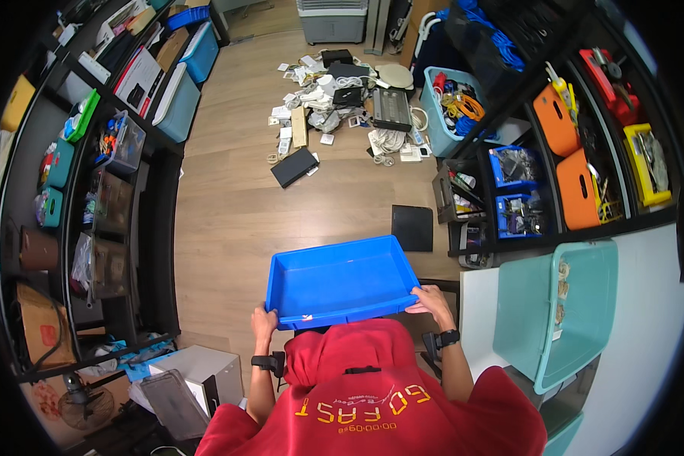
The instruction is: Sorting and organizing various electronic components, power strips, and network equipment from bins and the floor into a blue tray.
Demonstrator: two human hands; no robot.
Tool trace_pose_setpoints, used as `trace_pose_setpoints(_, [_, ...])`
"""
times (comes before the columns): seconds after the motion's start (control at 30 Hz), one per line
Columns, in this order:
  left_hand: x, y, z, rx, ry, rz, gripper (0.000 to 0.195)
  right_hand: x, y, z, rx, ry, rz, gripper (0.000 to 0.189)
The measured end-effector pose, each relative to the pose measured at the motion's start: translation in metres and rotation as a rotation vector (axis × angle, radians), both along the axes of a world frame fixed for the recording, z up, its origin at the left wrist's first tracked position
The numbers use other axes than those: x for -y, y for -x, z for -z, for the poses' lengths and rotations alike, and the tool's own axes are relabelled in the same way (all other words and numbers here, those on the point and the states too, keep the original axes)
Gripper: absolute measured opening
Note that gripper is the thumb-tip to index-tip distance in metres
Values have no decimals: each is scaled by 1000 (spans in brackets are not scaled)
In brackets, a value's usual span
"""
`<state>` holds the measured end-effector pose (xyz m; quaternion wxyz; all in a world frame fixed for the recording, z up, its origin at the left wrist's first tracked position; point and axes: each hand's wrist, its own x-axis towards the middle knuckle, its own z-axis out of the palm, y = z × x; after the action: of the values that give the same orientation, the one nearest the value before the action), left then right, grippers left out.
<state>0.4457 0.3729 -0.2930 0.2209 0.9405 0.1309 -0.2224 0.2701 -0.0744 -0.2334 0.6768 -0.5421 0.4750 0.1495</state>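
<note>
A shallow blue plastic tray [342, 282] with nothing inside is held level in front of my body. At its near left corner, my left hand [264, 320] grips the rim. My right hand [429, 300] has the near right corner, thumb over the edge. Further off, a spread pile of white adapters, cables and small boxes [319, 94] covers part of the wood floor. A dark grey metal device [391, 109] and a flat black box [294, 167] lie among and before it. A black flat panel [412, 228] rests on the floor beyond the tray's right side.
Shelving with bins [111, 199] lines the left side. On the right stand a light blue tub of cables [456, 108], blue bins [517, 215] and orange bins [581, 191]. A teal tub [524, 319] lies by my right arm; a white cabinet [199, 370] stands at lower left.
</note>
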Motion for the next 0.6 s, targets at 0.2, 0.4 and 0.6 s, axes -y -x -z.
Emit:
trace_pose_setpoints(0.2, [-41, -79, 0, 39, 85, -87, 50, -41, -99, -7, 25, 2, -34, 36])
trace_pose_setpoints(0.4, [-99, -138, 20, 22, 148, -202, 47, -85, -204, -20, 39, 136, -162, 40])
trace_pose_setpoints(0.6, [-123, -175, 27, 16, 181, -304, 45, -104, -267, -24, -16, 283, -275, 32])
